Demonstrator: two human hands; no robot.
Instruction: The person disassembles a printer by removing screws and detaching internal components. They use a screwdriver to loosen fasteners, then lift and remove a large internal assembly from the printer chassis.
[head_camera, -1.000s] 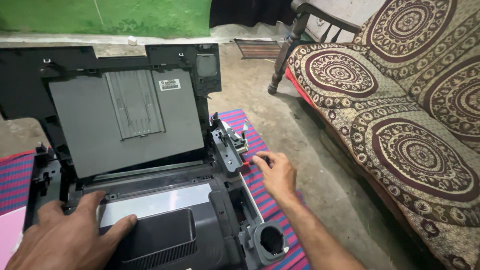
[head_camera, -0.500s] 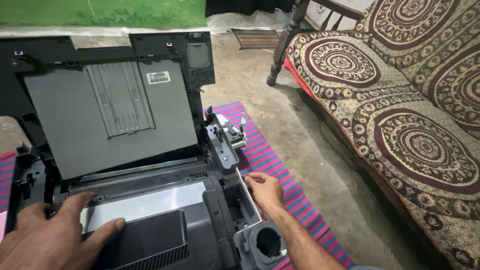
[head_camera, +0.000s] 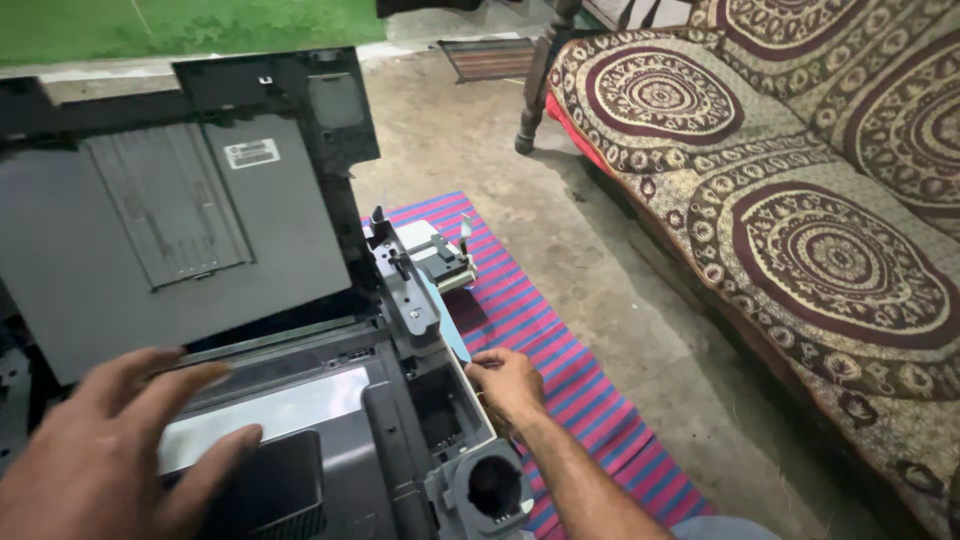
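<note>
My right hand was at the right side of the printer. Its fingers were curled and pinching the edge of the thin side strip there, so it was nearly closed on that strip. My left hand was spread wide open and lay flat on the printer's dark top, holding nothing, just pressing down.

The printer sat on a striped mat on the floor. Its scanner lid stood up, wide open. The right side cover looked already off, because I could see the bare inside parts and a round hole piece at the front corner. So I think the taking apart was begun but far from done. The lid and most of the body were not yet off.

A patterned sofa stood well apart on the right.
</note>
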